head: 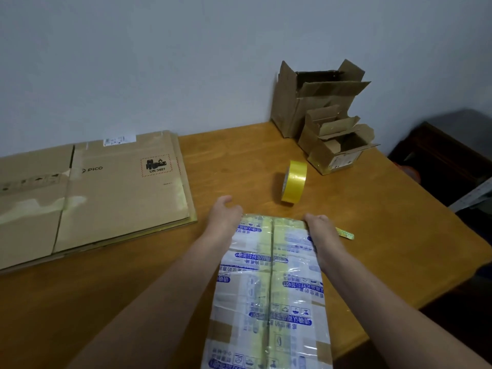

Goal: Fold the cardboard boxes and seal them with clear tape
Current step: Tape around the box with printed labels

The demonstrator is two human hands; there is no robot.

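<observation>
Because the head camera's frame ended at the bottom edge, the near end of the taped box (269,283) was cut off, and both forearms ran out of view there too. The blue print on its wrapping was too blurred to read. The fingertips of the right hand (319,227) were hidden past the box's far right corner, and the fingertips of the left hand (223,217) were turned away from the camera, so its hold could not be judged. On the wooden table (133,288) a yellowish tape roll (294,181) stood on edge just beyond the hands, with a short loose strip of tape (344,233) lying beside the right hand. A flattened carton (93,198) lay well to the left, and a tall open box (308,102) and a small open box (338,147) stood at the far right against the wall. The taped box lay flat between the forearms. The right fingers curled over its far right corner, gripping it; the left fingers were loosely bent at the far left corner, thumb raised apart.
</observation>
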